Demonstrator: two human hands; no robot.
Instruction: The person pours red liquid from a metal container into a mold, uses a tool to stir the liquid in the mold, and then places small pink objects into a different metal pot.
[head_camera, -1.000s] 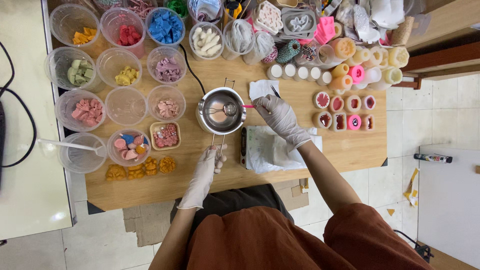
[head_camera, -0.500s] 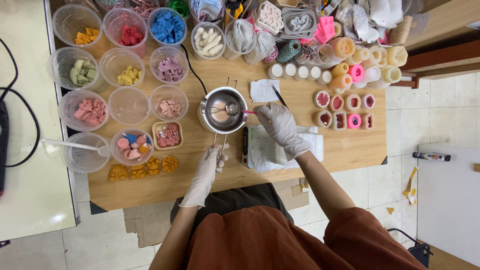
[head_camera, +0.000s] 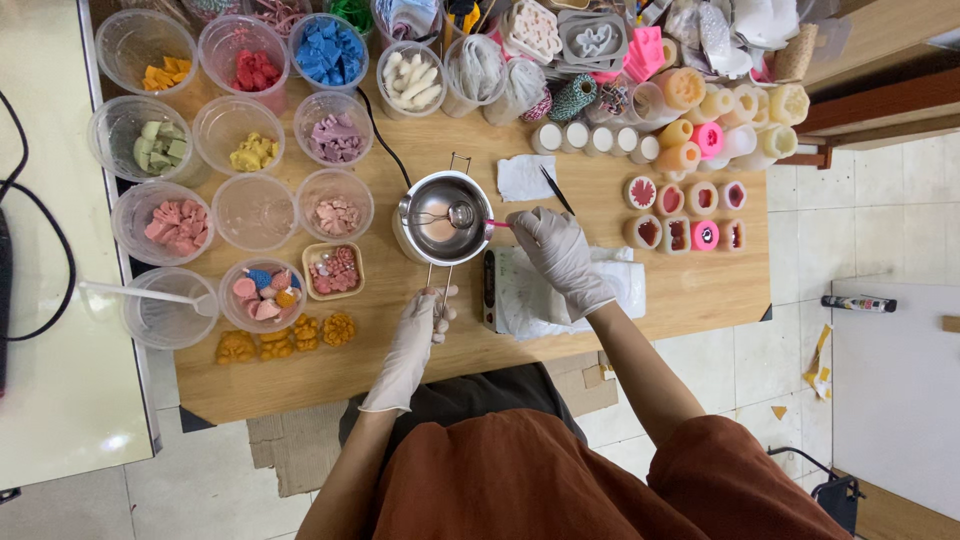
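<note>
A small steel melting pot (head_camera: 442, 217) with pale pink liquid stands in the middle of the wooden table (head_camera: 650, 285). My left hand (head_camera: 418, 330), in a white glove, grips the pot's wire handle (head_camera: 439, 283) at the near side. My right hand (head_camera: 556, 247), also gloved, holds a pink-handled spoon (head_camera: 470, 216) whose metal bowl dips into the pot. Under my right wrist lies a dark flat scale covered with white paper (head_camera: 545, 293).
Clear plastic cups of coloured wax pieces (head_camera: 230, 110) fill the left half of the table. Small filled candles (head_camera: 685, 215) stand at the right, with moulds and pillar candles (head_camera: 700, 110) along the far edge. Black tweezers (head_camera: 552, 187) and a tissue (head_camera: 522, 177) lie beyond the pot.
My right hand has shifted slightly with the spoon in the pot. My left hand stays on the handle.
</note>
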